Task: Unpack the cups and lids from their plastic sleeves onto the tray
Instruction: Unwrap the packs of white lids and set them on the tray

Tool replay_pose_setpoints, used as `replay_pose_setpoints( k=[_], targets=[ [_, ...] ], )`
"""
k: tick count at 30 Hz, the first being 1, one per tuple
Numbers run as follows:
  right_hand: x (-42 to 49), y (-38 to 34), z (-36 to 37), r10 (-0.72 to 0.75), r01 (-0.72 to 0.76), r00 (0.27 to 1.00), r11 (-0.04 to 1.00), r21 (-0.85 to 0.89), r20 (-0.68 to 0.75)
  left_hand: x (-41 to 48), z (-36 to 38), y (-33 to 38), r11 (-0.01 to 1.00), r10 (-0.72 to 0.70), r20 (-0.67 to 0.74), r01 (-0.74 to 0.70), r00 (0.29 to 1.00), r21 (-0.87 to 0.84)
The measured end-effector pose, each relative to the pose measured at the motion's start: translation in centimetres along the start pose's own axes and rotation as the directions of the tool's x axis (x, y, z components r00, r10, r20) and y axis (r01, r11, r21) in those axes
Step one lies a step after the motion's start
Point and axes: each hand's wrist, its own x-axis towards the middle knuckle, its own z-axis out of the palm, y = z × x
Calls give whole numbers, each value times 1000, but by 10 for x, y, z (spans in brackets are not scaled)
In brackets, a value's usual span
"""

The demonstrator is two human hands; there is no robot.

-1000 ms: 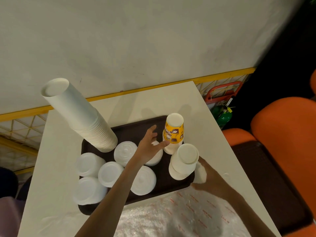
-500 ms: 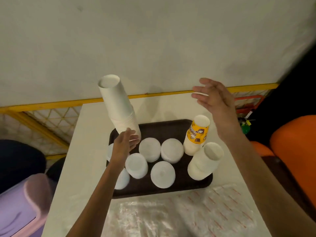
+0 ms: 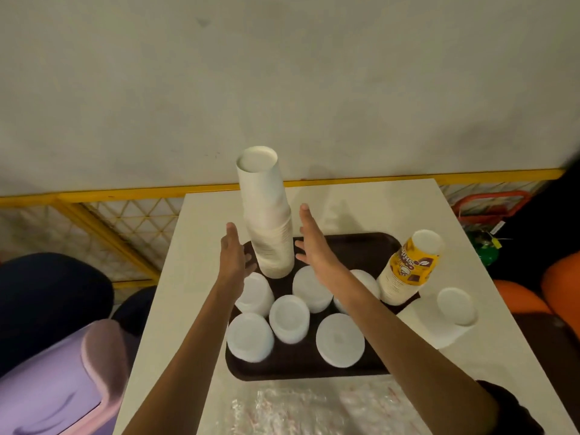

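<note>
- Your left hand (image 3: pixel 233 257) is flat and spread, fingers straight, holding nothing; it sits at 9 o'clock of the tall stack of white cups (image 3: pixel 266 215), just beside its base, and whether it touches is not clear.
- Your right hand (image 3: pixel 310 243) is likewise spread wide with nothing in its grip, at 3 o'clock of the same stack, near it but with a gap showing.
- That tall stack stands bottom-up at the 11 o'clock corner of the dark brown tray (image 3: pixel 361 246), leaning a little toward 11 o'clock.
- Six short white stacks of lids (image 3: pixel 288 318) stand on the tray's near half, packed close together; your right forearm crosses over part of one.
- A stack of cups with a yellow printed top cup (image 3: pixel 409 268) stands at the tray's 3 o'clock edge, tilted toward 1 o'clock.
- Another white cup stack (image 3: pixel 452 312) is at 3 o'clock, apparently just off the tray on the white table (image 3: pixel 489 356), leaning right.
- Crumpled clear plastic sleeves (image 3: pixel 314 409) with red print lie on the table at 6 o'clock of the tray.
- A purple seat (image 3: pixel 53 381) is at 8 o'clock beside the table.
</note>
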Motion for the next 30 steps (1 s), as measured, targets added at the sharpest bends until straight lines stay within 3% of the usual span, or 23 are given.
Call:
replay_pose_setpoints(
  k=[8,19,27,30],
  targets=[
    [14,19,19,-1,1,999,1000,10,37,31,6,-2,994,-71,276,47,958,94],
    [22,29,-26,-73,89,968,994,56,-242,31,70,-14,982,-150,400,91,904,163],
    [12,2,-54,69,-23,942,990,140,-328,28,108,-24,984,-152,461,93,874,149],
    [-12,-29,-69,20,26,948,990,142,-317,24,117,-26,986,-139,468,75,873,151]
  ],
)
